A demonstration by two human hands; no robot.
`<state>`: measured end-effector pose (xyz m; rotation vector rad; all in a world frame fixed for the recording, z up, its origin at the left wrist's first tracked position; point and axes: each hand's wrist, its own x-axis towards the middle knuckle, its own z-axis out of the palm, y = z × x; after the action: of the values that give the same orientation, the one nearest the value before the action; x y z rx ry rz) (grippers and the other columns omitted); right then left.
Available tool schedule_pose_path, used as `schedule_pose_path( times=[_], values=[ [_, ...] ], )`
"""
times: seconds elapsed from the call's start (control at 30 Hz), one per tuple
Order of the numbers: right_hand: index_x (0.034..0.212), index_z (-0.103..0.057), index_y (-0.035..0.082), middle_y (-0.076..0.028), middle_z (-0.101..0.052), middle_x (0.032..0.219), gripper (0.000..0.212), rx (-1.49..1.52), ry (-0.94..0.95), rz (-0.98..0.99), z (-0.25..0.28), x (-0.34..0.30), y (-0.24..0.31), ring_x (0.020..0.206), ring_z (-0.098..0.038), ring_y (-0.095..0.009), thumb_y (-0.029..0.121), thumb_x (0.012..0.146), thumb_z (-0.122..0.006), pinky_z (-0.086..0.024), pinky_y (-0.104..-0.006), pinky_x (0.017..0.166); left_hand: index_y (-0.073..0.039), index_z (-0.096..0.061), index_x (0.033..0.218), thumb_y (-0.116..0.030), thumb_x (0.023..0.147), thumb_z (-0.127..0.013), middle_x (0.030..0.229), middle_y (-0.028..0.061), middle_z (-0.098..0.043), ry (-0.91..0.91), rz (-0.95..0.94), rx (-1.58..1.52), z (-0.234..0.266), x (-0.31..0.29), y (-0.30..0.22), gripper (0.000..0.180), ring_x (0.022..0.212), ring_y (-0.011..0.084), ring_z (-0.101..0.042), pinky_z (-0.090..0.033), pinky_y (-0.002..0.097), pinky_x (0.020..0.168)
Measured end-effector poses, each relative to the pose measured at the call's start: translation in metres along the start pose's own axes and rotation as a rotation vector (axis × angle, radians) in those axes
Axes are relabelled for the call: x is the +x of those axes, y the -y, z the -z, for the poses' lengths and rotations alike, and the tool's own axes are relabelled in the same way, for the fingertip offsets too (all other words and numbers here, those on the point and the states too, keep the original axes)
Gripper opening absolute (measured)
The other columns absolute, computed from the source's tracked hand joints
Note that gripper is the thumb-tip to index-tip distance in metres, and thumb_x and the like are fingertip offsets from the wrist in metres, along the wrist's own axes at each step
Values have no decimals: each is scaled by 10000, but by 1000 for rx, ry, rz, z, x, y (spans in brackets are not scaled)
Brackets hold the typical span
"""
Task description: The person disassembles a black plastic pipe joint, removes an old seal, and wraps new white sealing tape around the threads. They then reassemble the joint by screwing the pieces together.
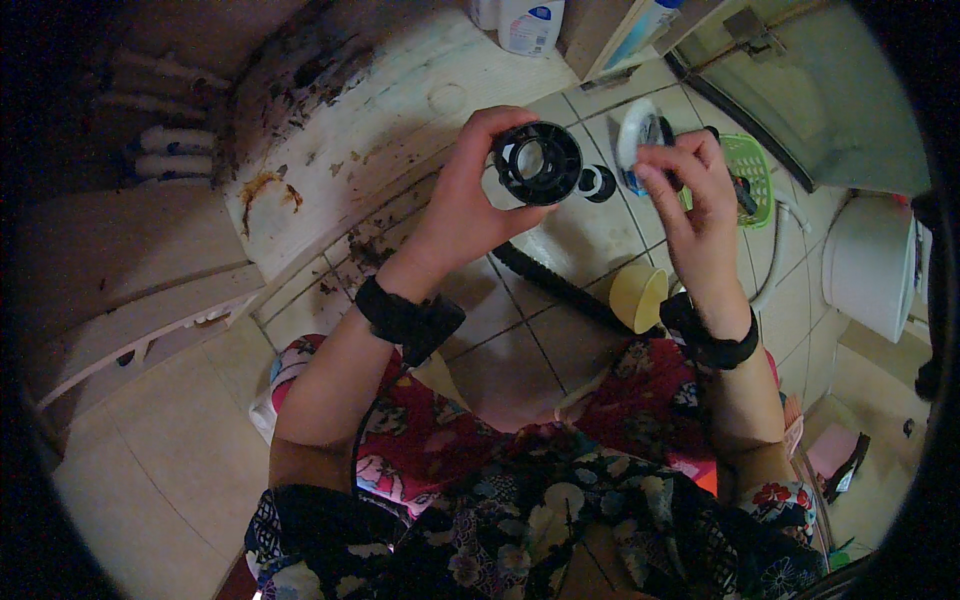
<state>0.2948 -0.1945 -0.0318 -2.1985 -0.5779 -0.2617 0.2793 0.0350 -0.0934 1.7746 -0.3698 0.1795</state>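
Observation:
My left hand (470, 190) grips a round black plastic pipe fitting (565, 165), its open ribbed end facing up. Just right of it is a smaller black fitting with a pale ring (598, 184); whether the two are joined cannot be told. My right hand (695, 190) is raised with thumb and fingertips drawn together, and anything between them is too small or hidden to make out. Behind those fingers shows a round white-rimmed thing (632, 128) with a dark and blue middle. Below my left hand, a thick black hose (560, 285) runs across the floor tiles.
A yellow cup (640, 295) lies near my right wrist. Farther right are a green basket (757, 180), a white hose (780, 255) and a white bucket (868, 265). White bottles (530, 25) stand at the far side, above a stained pale panel (400, 110).

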Motion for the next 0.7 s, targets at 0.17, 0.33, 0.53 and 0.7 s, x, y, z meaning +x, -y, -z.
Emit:
schedule_pose_path(
  times=[0.17,0.33,0.53,0.7],
  values=[
    [976,-710,120,-60,-474,818,214,-128,154,154,-8,-6,17,787,-512,-243,102,767,-668,-409,-348,675,-93,-465,1301,-39,649,-829,1310,76,-516,63,-31,50,-1,-3,-2,750,1234,232,-498,-403,379,1056],
    [948,-707,127,-51,-483,833,199,-161,225,221,-14,-5,19,821,-525,-247,116,754,-667,-401,-353,724,-91,-449,1338,-33,644,-827,1332,85,-505,118,-71,51,-1,-4,-5,792,1263,244,-474,-384,382,1072],
    [995,-710,126,-57,-485,843,235,-143,273,206,-18,-2,20,836,-530,-248,90,766,-677,-420,-351,726,-86,-364,1415,-5,668,-821,1372,92,-472,131,15,-86,1,-9,-9,879,1296,241,-453,-367,382,1097],
    [1098,-685,94,-86,-490,876,263,28,220,91,-9,8,23,842,-532,-244,55,843,-637,-442,-311,747,-85,-360,1413,25,684,-803,1387,91,-458,110,22,-151,2,-9,-5,860,1294,236,-458,-373,378,1095]
  ],
)
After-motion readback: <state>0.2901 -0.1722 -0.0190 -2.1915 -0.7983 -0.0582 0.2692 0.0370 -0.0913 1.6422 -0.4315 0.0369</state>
